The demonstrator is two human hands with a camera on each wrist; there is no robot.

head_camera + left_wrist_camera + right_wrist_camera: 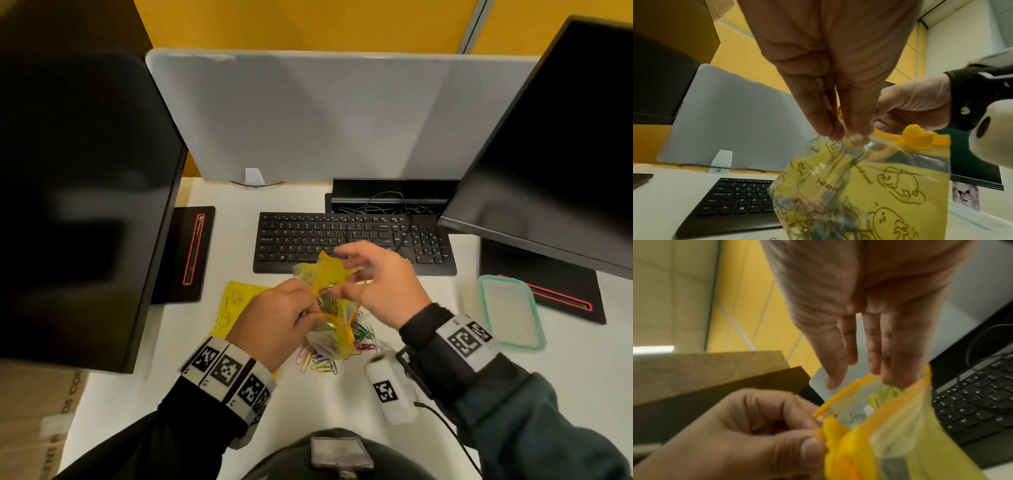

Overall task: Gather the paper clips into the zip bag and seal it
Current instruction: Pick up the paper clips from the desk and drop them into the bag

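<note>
A yellow zip bag [334, 284] printed with cartoon figures is held above the desk, its mouth open and several paper clips inside. My left hand [311, 308] pinches the bag's rim [840, 136] beside the duck-shaped yellow slider [918, 136]. My right hand [346, 274] hovers at the open mouth with straight, spread fingers [888, 369] and holds nothing that I can see. A loose pile of coloured paper clips [322, 363] lies on the white desk under the bag.
A second yellow bag [233, 301] lies flat left of my hands. A black keyboard [352, 240] sits just behind the bag. Dark monitors stand at left [85, 205] and right [548, 154]. A clear container with a teal rim [510, 311] is at right.
</note>
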